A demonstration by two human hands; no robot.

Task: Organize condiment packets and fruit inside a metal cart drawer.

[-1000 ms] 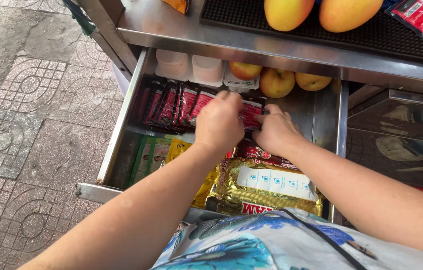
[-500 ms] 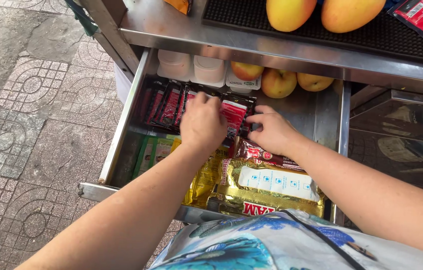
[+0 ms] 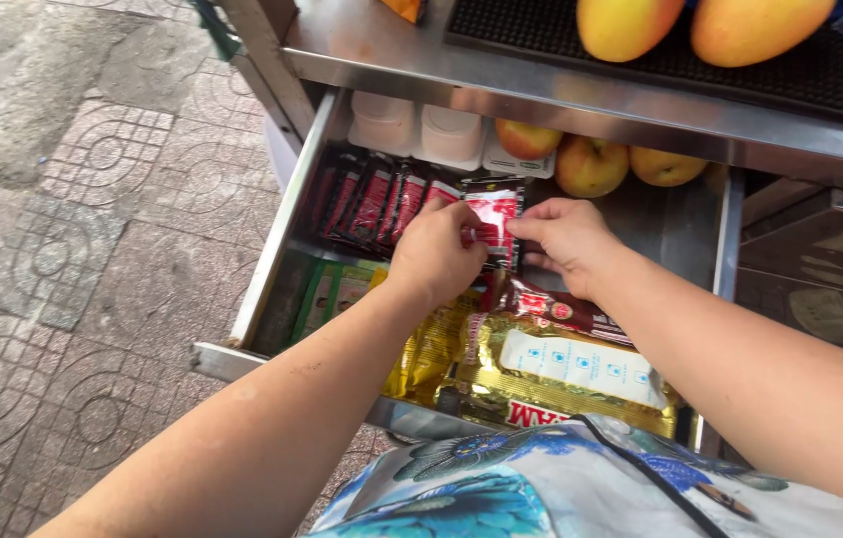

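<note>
Both hands worked inside the open stainless-steel drawer (image 3: 264, 261) of a metal cart. The left hand (image 3: 436, 254) and the right hand (image 3: 566, 239) met over one small red-and-black foil sachet (image 3: 493, 221), which stood upright near the middle of the drawer. The left hand's grip was closed on the sachet's left edge; the right hand's grip pinched its right edge, thumb and fingers narrow on the foil.

At about ten o'clock from the hands, a row of matching red-and-black sachets (image 3: 366, 204) stood on edge, leaning against one another. At twelve o'clock, along the drawer's back wall, sat white plastic tubs (image 3: 419, 130), with red-yellow apples (image 3: 591, 164) toward one o'clock. At six o'clock lay a shiny gold packet with a white panel (image 3: 566, 374), a dark red wrapped bar (image 3: 556, 309) resting just above it, and green packets (image 3: 327, 294) toward eight o'clock.

On the steel counter (image 3: 541, 95) above the drawer, two yellow-orange mangoes (image 3: 690, 25) lay on a black ribbed mat (image 3: 840, 80). Patterned paving stones (image 3: 83, 249) covered the ground at nine o'clock.
</note>
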